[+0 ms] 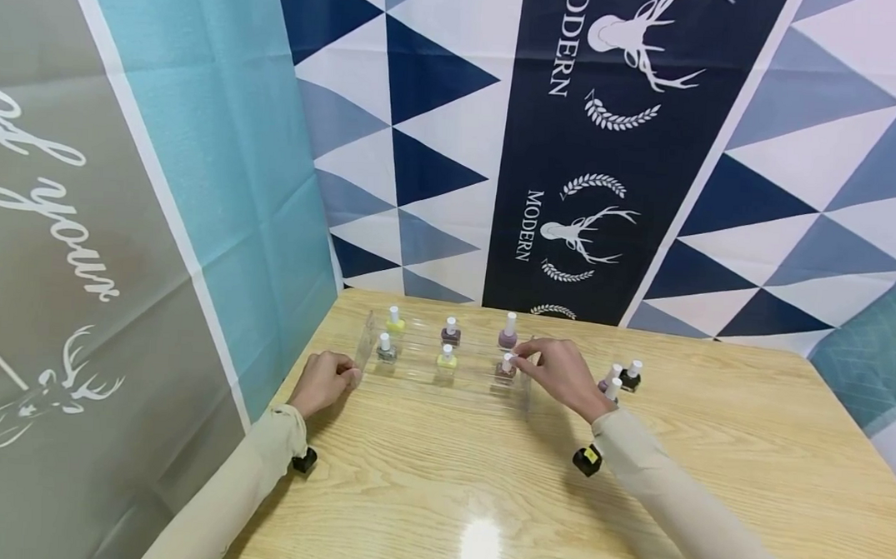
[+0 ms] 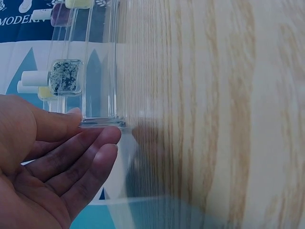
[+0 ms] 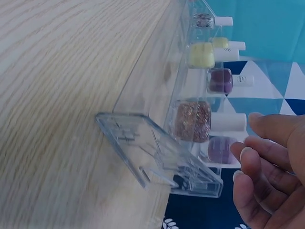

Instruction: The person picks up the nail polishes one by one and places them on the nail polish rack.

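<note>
1. The table (image 1: 439,488) has a light wooden top with yellowish grain, and a bright spot of light shines on its near part.
2. Behind the table hangs a cloth (image 1: 441,87) with blue, navy and white triangles; its dark band carries white deer heads and the word "MODERN".
3. At the left is another cloth (image 1: 251,146), blue-green and grey, with white writing and a deer.
4. On the right part of the table stand a black bottle (image 1: 630,377) and, just beside it, a light purple bottle (image 1: 606,384); both have white caps.
5. The rack (image 1: 428,389) is of clear plastic, in steps, and stands on the table toward its back edge.
6. Its back row has yellow, dark purple and light purple bottles; its front row has a speckled bottle (image 2: 66,77) at left, a yellow one in the middle and a brown glitter bottle (image 3: 193,121) at right.
7. The glitter bottle is upright, squarish, with a long white cap.
8. The left hand (image 1: 328,380) pinches the rack's left side panel between thumb and fingers.
9. The right hand (image 1: 560,373) has its thumb and bent fingers at the glitter bottle's cap; whether they pinch it, I cannot tell.
</note>
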The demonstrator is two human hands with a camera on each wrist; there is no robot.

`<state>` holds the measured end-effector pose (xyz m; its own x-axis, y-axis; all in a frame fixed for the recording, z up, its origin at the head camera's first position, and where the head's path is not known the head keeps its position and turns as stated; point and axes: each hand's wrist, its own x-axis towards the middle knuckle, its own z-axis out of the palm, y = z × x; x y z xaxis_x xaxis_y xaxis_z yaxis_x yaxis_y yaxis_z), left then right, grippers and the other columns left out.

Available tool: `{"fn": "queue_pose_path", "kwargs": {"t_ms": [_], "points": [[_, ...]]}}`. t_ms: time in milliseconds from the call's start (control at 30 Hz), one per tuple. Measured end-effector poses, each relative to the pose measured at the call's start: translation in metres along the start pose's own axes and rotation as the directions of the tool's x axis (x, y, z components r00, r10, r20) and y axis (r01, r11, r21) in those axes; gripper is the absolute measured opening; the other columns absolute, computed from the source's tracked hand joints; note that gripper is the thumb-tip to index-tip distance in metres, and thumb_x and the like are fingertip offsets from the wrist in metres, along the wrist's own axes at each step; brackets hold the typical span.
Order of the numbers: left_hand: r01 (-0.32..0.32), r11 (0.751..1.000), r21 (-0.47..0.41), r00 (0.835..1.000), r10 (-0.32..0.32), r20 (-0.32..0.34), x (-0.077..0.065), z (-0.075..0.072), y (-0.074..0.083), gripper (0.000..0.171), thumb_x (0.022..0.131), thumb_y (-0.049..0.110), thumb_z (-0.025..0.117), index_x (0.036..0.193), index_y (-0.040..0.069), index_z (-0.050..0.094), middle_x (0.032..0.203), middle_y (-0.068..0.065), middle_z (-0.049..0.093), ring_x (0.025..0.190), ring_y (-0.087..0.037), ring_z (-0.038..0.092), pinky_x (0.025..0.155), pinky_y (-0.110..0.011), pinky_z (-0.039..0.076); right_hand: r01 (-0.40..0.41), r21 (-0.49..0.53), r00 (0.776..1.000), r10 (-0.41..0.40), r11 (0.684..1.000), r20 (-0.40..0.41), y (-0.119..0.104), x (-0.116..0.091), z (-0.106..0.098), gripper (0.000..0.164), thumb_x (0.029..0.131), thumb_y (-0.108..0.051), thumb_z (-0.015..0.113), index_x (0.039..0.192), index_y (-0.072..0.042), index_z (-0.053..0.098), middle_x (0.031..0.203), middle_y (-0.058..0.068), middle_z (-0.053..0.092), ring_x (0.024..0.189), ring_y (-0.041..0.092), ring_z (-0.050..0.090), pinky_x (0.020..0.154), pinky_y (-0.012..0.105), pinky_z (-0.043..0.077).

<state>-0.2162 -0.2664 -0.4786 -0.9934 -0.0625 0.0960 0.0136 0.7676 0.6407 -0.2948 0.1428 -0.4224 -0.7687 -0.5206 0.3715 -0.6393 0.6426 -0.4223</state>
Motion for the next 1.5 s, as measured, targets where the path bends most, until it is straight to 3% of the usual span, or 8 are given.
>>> {"fn": "queue_pose_path", "kwargs": {"t_ms": [467,767,1000,1200,1500], "points": [[-0.024,1.0,0.001,1.0,0.024,-0.002,0.0,0.002,-0.003,0.017,0.102,0.011,0.066,0.091,0.01,0.079,0.074,0.001,0.07,0.06,-0.015,0.058,0.059,-0.034,0.048,-0.043,-0.067,0.998,0.04,0.997,-0.045,0.02,-0.02,-0.035,0.012,0.095,-0.019,0.076,0.1,-0.009,0.081,0.097,0.004,0.078,0.06,0.006,0.057,0.057,0.03,0.046],[-0.022,1.0,-0.002,1.0,0.022,0.0,0.001,0.002,-0.003,0.02,0.102,0.011,0.066,0.086,0.01,0.078,0.072,-0.001,0.069,0.057,-0.017,0.055,0.058,-0.034,0.045,-0.076,-0.106,0.996,0.069,0.991,-0.063,0.041,-0.044,-0.058,0.016,0.095,-0.016,0.075,0.107,-0.005,0.078,0.091,0.003,0.077,0.058,0.007,0.057,0.058,0.031,0.047],[-0.013,1.0,-0.006,1.0,0.013,0.008,0.001,0.002,-0.002,0.021,0.102,0.011,0.066,0.084,0.01,0.077,0.071,-0.001,0.069,0.058,-0.017,0.054,0.058,-0.034,0.045,-0.11,-0.125,0.993,0.102,0.986,-0.066,0.056,-0.064,-0.073,0.012,0.095,-0.016,0.075,0.103,-0.008,0.08,0.089,0.005,0.077,0.061,0.009,0.061,0.06,0.035,0.049],[-0.017,1.0,0.007,1.0,0.017,-0.002,0.001,0.002,-0.002,0.019,0.102,0.01,0.066,0.086,0.01,0.078,0.073,0.0,0.069,0.06,-0.016,0.056,0.059,-0.034,0.046,-0.157,-0.138,0.987,0.154,0.978,-0.036,0.065,-0.081,-0.081,0.015,0.096,-0.018,0.076,0.103,-0.006,0.08,0.095,0.009,0.077,0.064,0.011,0.06,0.06,0.036,0.048],[-0.014,1.0,0.001,1.0,0.014,-0.001,0.0,0.0,0.0,0.018,0.101,0.009,0.066,0.087,0.009,0.078,0.074,-0.002,0.07,0.06,-0.017,0.056,0.06,-0.034,0.046,-0.154,-0.157,0.988,0.152,0.976,-0.024,0.075,-0.095,-0.08,0.015,0.093,-0.017,0.078,0.103,-0.006,0.08,0.102,0.012,0.076,0.061,0.007,0.053,0.055,0.029,0.042]]}}
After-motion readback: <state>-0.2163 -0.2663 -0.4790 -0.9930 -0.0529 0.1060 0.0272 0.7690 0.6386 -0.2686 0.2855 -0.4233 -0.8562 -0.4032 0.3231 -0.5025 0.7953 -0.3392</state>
